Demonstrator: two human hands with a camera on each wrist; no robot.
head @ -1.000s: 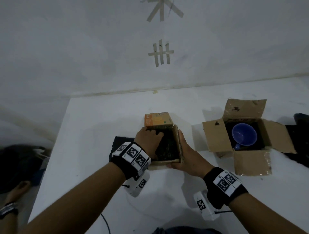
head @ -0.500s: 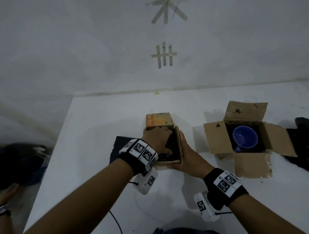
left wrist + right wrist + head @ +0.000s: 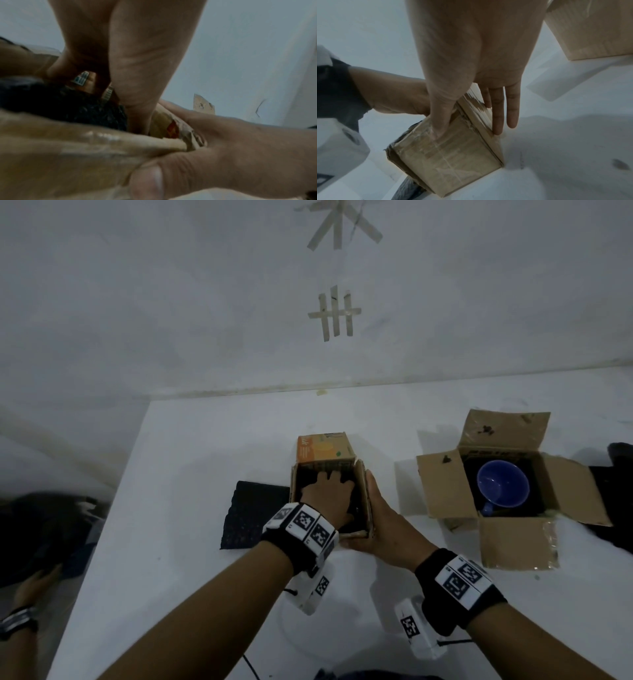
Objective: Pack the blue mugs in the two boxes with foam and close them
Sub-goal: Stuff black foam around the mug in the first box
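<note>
A small cardboard box point(image 3: 363, 491) with an orange back flap point(image 3: 323, 448) stands at the table's centre. My left hand point(image 3: 327, 491) reaches inside it, fingers spread and pressing down on black foam point(image 3: 77, 108); what lies beneath is hidden. My right hand point(image 3: 380, 518) lies against the box's right wall with straight fingers point(image 3: 498, 115), thumb on the front face point(image 3: 450, 155). To the right, a second box point(image 3: 442, 484) stands with all flaps open, a blue mug point(image 3: 501, 482) sitting upright in black foam inside it.
A loose sheet of black foam point(image 3: 253, 515) lies flat on the white table point(image 3: 171, 542) just left of the centre box. A dark object point(image 3: 616, 498) sits at the right edge. The wall runs along the table's back.
My left hand has slid from the box's left side deeper in toward its middle and far wall, covering most of the foam. The right hand stays on the box's right wall.
</note>
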